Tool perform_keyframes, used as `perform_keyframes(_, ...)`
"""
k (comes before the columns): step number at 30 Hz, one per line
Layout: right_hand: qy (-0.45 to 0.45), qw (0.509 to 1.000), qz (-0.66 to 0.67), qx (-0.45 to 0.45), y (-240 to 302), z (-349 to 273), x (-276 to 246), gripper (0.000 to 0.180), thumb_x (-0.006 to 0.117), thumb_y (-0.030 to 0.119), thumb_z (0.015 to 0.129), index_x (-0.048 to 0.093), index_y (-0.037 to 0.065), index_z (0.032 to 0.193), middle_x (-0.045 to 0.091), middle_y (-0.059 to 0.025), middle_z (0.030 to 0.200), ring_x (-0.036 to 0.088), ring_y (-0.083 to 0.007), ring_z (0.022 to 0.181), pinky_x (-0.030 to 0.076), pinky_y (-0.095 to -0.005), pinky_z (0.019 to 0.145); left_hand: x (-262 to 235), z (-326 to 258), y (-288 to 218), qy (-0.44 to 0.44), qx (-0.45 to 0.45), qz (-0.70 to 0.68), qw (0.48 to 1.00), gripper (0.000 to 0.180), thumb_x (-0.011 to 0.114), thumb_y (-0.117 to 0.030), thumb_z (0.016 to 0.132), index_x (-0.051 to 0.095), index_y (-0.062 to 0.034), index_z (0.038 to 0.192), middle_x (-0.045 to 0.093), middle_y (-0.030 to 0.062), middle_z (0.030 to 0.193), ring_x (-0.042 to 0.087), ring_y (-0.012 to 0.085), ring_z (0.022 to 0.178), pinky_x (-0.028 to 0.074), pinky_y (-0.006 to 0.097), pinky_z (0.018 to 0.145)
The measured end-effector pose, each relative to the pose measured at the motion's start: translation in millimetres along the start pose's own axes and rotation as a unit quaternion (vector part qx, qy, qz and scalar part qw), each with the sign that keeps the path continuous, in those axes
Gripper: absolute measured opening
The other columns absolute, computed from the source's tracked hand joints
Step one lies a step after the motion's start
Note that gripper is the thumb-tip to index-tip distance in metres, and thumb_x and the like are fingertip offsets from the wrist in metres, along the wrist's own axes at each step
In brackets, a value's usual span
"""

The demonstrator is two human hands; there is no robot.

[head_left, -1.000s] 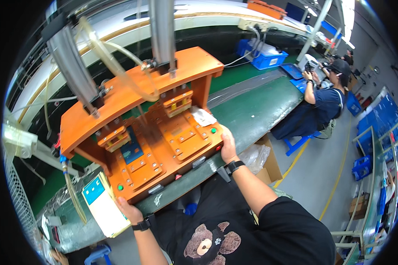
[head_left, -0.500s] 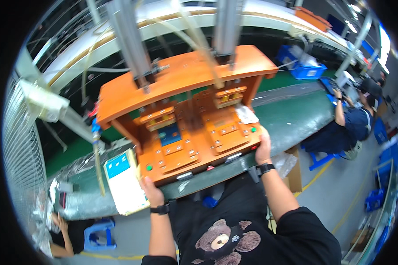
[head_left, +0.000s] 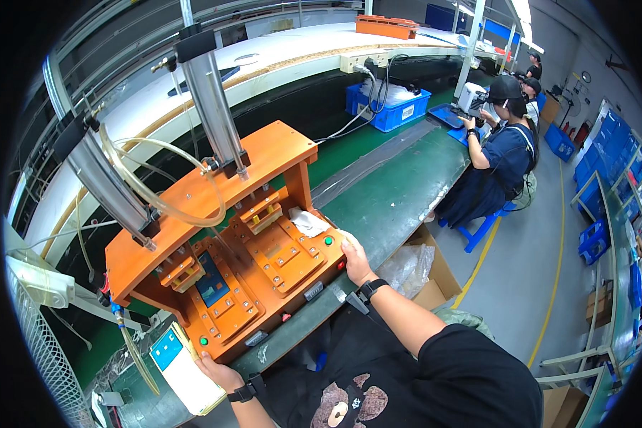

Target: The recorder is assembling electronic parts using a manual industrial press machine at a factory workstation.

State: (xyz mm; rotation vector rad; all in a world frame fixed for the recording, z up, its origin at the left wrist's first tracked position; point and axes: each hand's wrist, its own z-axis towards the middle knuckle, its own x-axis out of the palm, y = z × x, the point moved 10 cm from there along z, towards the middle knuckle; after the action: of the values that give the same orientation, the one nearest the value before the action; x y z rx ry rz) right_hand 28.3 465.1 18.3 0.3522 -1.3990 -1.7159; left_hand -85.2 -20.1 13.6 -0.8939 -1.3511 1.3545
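Note:
An orange two-station pneumatic press [head_left: 292, 146] stands on the bench before me. My left hand [head_left: 220, 374] is closed on the front left corner of its base, beside a green button [head_left: 204, 341]. At the front right corner my right hand [head_left: 357, 261] grips the base, next to another green button [head_left: 328, 241]. Some fingers of both hands are hidden by the corners. In the left station lies a flat dark-blue piece, possibly a circuit board [head_left: 212, 283]; the right fixture [head_left: 282, 255] shows only its orange plates. A crumpled white wipe [head_left: 308, 222] lies on the base's right side.
A pad of papers with a blue-printed top [head_left: 189, 374] lies by the press's left corner. Hoses [head_left: 165, 203] loop around two cylinders [head_left: 217, 107]. A blue bin [head_left: 399, 110] stands farther along the green bench [head_left: 399, 192]. A co-worker [head_left: 506, 146] sits right; an open carton [head_left: 435, 285] stands below.
My view has swung right, so the press sits farther left and looks more tilted. Both hands stay at its front corners.

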Motion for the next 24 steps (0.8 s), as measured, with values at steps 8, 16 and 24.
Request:
perform_keyframes(8,0.000,1.000,0.019,0.000,5,-2,1,0.039,0.045,0.020,0.100,0.048,-0.003,0.131,0.058,-0.0079,0.123,0.051,-0.0129,0.114,0.038,-0.0270,0.100,3,1,-3,0.017,0.012,-0.011,1.000,0.033,0.041,-0.024,0.100,0.052,0.0013,0.119,0.057,0.0134,0.120,0.054,0.0214,0.111,0.041,0.033,0.098)
perform_keyframes(16,0.013,0.997,0.071,0.008,-2,-1,4,0.038,0.045,0.019,0.101,0.047,-0.003,0.131,0.058,-0.0080,0.123,0.052,-0.0128,0.113,0.039,-0.0271,0.099,1,5,4,0.039,0.013,-0.026,0.999,0.032,0.041,-0.025,0.101,0.052,0.0011,0.117,0.057,0.0131,0.119,0.055,0.0213,0.109,0.042,0.033,0.098)
perform_keyframes(24,0.009,0.998,0.058,0.003,-1,-1,3,0.038,0.046,0.020,0.100,0.048,-0.003,0.131,0.058,-0.0081,0.123,0.052,-0.0133,0.114,0.039,-0.0276,0.100,2,4,4,0.040,-0.006,-0.067,0.997,0.030,0.041,-0.023,0.100,0.052,0.0004,0.115,0.057,0.0128,0.118,0.055,0.0210,0.108,0.043,0.033,0.097)
